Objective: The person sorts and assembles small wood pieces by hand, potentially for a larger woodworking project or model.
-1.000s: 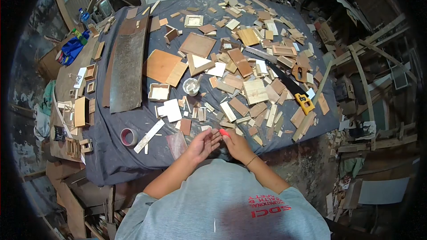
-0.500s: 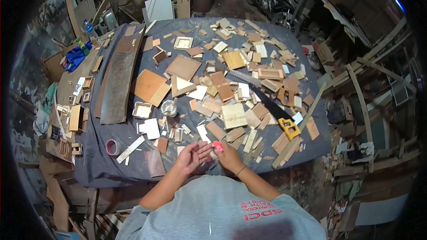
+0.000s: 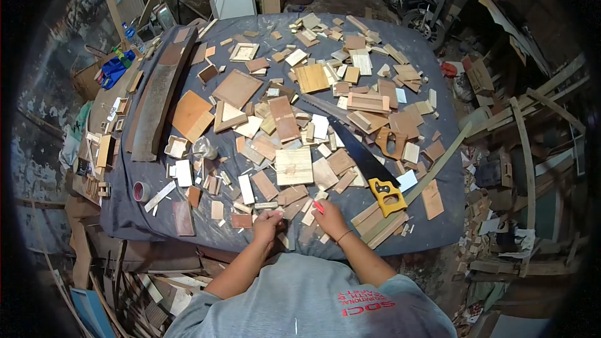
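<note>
My right hand [image 3: 330, 220] is closed around a small bright red object [image 3: 319, 207]; its kind I cannot make out. A little to the left, my left hand [image 3: 268, 222] has its fingers curled in, and what they hold, if anything, is hidden. Both hands are low over the near edge of the cloth-covered table, apart from each other. Small wood offcuts lie around them, with a reddish-brown block [image 3: 241, 221] beside the left hand. Beyond the hands lies a pale square wooden board [image 3: 294, 166].
A handsaw with a yellow handle [image 3: 387, 196] lies at the right, near another saw's wooden handle [image 3: 391, 143]. At the left are a roll of tape [image 3: 141, 191], a plastic cup [image 3: 205, 148] and a long dark plank [image 3: 158, 106]. Wood scraps cover much of the dark cloth [image 3: 206, 222].
My left hand, palm up with fingers stretched before, is now curled. The hands have moved apart, the right still with the red object. The view has shifted, too.
</note>
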### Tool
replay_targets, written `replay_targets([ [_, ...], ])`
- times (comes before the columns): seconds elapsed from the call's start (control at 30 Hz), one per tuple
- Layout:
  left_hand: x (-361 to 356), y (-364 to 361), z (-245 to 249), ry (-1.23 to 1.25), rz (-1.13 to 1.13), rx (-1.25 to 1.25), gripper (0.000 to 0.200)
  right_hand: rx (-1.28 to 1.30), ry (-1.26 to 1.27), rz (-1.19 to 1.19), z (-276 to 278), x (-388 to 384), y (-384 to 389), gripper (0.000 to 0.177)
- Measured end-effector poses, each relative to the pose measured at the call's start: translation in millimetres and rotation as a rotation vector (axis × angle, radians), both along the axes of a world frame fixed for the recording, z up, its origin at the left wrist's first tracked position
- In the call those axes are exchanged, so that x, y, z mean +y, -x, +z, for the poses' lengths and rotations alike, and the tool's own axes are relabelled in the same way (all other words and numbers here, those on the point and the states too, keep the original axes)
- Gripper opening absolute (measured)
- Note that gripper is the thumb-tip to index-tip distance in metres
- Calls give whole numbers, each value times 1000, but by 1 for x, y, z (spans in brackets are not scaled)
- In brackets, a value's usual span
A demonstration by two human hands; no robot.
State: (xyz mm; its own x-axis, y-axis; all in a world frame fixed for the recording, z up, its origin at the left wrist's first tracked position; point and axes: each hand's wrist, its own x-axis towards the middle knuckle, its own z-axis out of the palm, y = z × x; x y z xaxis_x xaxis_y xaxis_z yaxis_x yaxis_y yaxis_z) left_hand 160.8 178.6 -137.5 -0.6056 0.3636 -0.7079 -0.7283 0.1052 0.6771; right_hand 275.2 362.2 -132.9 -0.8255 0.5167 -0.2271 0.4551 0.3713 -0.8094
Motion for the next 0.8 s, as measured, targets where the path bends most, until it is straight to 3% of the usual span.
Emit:
replay_targets([
  [0.1, 19, -10, 0, 55, -37, 98, 13, -28, -58, 49, -8, 21, -15, 22],
  [0.2, 34, -13, 0, 165, -289, 274, 18, -39, -26, 27, -5, 28, -29, 24],
  [0.3, 51, -23, 21, 163, -340, 302, 24, -68, -15, 42, -5, 28, -39, 26],
  [0.47, 57, -26, -19, 99, -386, 277, 33, -59, -44, -9, -13, 28, -55, 34],
  [0.63, 57, -31, -16, 104, -454, 399, 34, -107, 41, -102, 7, 33, -66, 37],
  [0.77, 60, -27, 1, 142, -520, 421, 39, -79, 7, -179, 11, 37, -65, 41],
  [0.8, 60, -26, 3, 126, -528, 400, 37, 11, -170, -232, 7, 38, -65, 43],
])
